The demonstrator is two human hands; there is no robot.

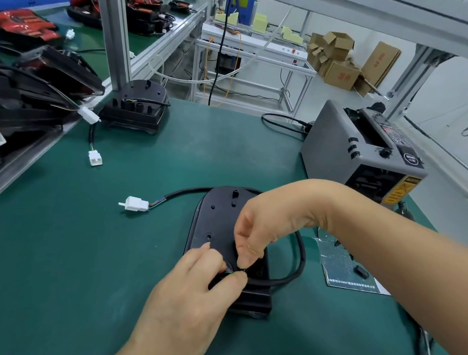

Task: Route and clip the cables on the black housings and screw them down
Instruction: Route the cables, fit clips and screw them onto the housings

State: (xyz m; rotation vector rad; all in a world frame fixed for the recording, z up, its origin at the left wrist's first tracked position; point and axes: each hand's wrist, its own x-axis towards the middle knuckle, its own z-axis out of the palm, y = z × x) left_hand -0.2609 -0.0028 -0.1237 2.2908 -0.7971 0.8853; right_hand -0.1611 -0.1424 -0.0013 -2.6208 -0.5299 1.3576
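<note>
At lower centre of the frame, a black housing (217,218) lay on the green mat (77,248). The left hand (197,282) and right hand (265,223) pinched its cable (300,258) at the near end. The cable looped round the right side and over the top to a white connector (136,204) at left centre.

The left arm comes up from the bottom edge, bare, with the back of the hand facing up. The left grip (196,285) has its fingers curled, and its thumb and first finger pinch the end of the cable (302,255). The right arm reaches in from the right side, bare, with its wrist bent down. The right grip (265,223) points its bent fingers (248,257) down, right beside the left thumb. What they hold is too small to tell.
</note>
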